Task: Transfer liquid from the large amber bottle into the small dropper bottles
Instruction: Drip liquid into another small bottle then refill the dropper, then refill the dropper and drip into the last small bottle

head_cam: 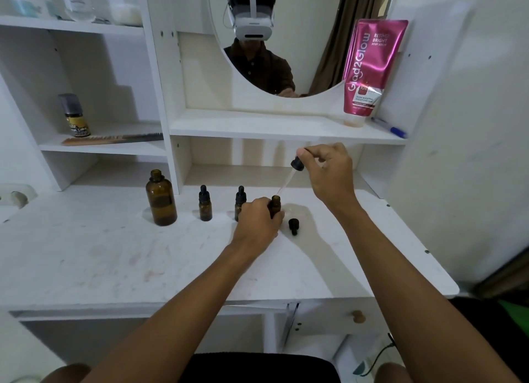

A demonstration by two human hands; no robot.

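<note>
At a scuffed white desk (114, 256), the left hand (259, 222) wraps closed around a small open amber bottle (275, 203), standing upright. The right hand (329, 175) pinches a dropper (296, 165) by its black rubber bulb, the clear glass tube slanting down so its tip meets the bottle's mouth. A loose black cap (293, 225) lies just right of the bottle. To the left stand two capped dropper bottles (205, 203), then the large round-shouldered amber bottle (161, 199), uncapped, near the shelf upright. The desk's front half lies bare. A glossy pink tube (369, 67) leans on the shelf above.
</note>
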